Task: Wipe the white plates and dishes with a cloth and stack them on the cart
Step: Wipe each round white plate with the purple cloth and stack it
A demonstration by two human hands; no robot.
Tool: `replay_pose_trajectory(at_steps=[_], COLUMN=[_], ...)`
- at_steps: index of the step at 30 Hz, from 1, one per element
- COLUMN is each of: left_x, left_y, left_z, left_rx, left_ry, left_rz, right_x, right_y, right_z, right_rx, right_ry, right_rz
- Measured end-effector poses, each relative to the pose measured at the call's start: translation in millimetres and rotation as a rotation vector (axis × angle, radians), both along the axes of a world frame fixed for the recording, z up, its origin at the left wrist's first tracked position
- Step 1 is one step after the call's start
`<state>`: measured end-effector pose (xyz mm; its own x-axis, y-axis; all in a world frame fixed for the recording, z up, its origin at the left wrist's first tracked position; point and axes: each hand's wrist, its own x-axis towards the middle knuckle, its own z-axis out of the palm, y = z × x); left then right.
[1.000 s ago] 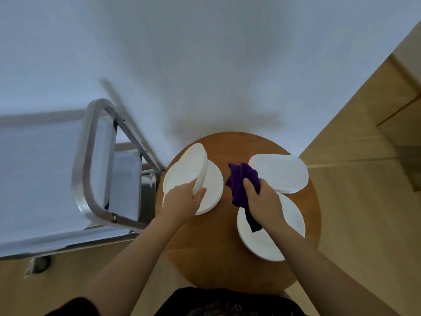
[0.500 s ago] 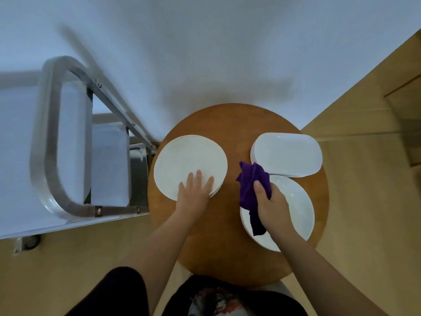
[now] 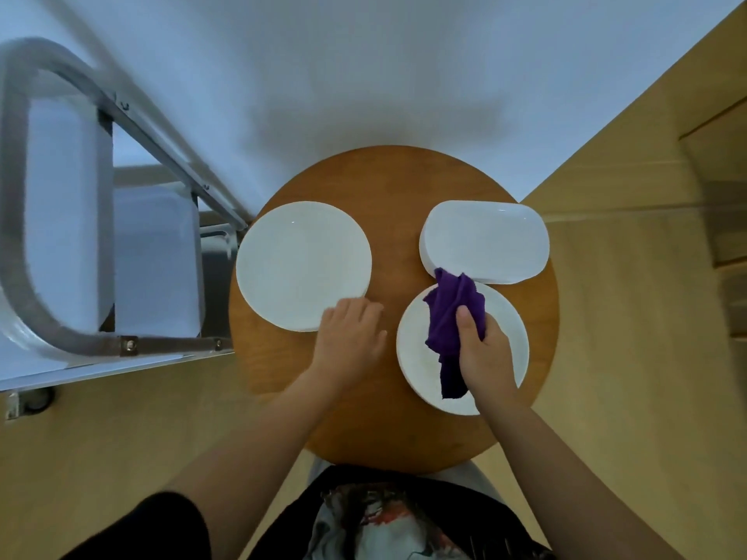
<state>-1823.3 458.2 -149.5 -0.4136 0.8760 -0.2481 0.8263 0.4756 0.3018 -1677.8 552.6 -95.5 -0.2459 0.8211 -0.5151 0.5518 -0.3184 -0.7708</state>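
A round white plate stack [image 3: 301, 264] lies flat on the left of the round wooden table [image 3: 388, 187]. My left hand [image 3: 349, 337] rests at its near right edge, fingers loosely curled, holding nothing. On the right a second round white plate [image 3: 416, 357] lies near me, and an oblong white dish [image 3: 487, 240] lies behind it. My right hand [image 3: 483, 349] grips a purple cloth [image 3: 450, 317] over the right plate. The cloth's top corner overlaps the oblong dish's near edge.
A steel cart [image 3: 60, 252] with a tubular handle and white shelves stands left of the table, close to its edge. A white wall runs behind. Wooden floor [image 3: 646, 357] surrounds the table, and wooden furniture shows at the far right.
My left hand laid the tilted plate flat onto the left stack, then slid off toward the stack's near right edge. My right hand with the cloth moved over the right plate.
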Motion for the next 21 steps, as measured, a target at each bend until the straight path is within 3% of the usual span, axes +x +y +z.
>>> replay_pose_trajectory(at_steps=[3, 6, 13, 18, 21], left_x=[48.2, 70.3, 72.7, 72.4, 80.5], left_y=[12.6, 25.6, 24.4, 23.8, 25.8], left_z=[1.7, -11.0, -20.4, -11.4, -6.9], left_rx=[-0.264, -0.417, -0.239, -0.207, -0.055], left_ry=[-0.313, -0.430, -0.561, -0.449, -0.504], left_rz=[0.233, 0.386, 0.735, 0.564, 0.665], right_x=[27.7, 53.7, 96.4, 111.6, 117.3], right_y=[11.0, 22.4, 46.5, 58.6, 61.4], right_z=[-1.6, -2.6, -4.7, -10.3, -11.4], right_rx=[0.007, 0.018, -0.020, -0.053, -0.070], right_ry=[-0.030, -0.044, -0.040, -0.035, -0.048], right_rz=[-0.053, -0.066, -0.047, -0.053, -0.074])
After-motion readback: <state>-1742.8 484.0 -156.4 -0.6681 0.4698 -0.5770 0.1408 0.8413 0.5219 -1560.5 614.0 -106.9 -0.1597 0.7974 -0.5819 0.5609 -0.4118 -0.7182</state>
